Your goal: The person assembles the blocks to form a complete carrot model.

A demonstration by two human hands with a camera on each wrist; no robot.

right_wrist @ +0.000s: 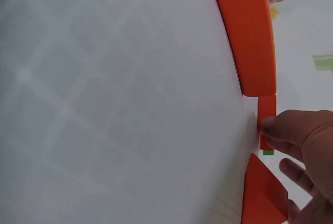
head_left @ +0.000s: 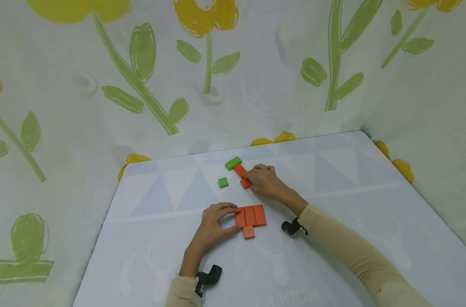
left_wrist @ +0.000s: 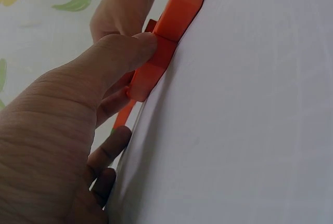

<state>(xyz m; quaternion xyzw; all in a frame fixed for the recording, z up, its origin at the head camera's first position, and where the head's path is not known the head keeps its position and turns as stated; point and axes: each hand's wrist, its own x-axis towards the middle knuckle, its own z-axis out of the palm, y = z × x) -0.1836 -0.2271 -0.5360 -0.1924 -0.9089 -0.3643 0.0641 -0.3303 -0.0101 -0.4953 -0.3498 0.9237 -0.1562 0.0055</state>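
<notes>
My left hand point(head_left: 211, 224) spans the leftmost orange block point(head_left: 240, 216), with thumb and index finger at its two ends. That block lies flat beside two more orange ones point(head_left: 254, 215), and a small orange block point(head_left: 248, 232) touches their lower edge. In the left wrist view the thumb point(left_wrist: 140, 47) presses the orange row. Farther up, my right hand point(head_left: 267, 182) pinches a small orange block point(head_left: 245, 183); the hand partly hides it. That block adjoins a longer orange block point(head_left: 240, 170) leading to a green block point(head_left: 233, 163).
A small green block point(head_left: 223, 182) lies apart, left of the upper orange pieces. A pale patterned tabletop point(head_left: 152, 230) meets a flower-print cloth point(head_left: 256, 94) behind it. In the right wrist view a wedge-like orange shape point(right_wrist: 263, 193) shows beneath the hand.
</notes>
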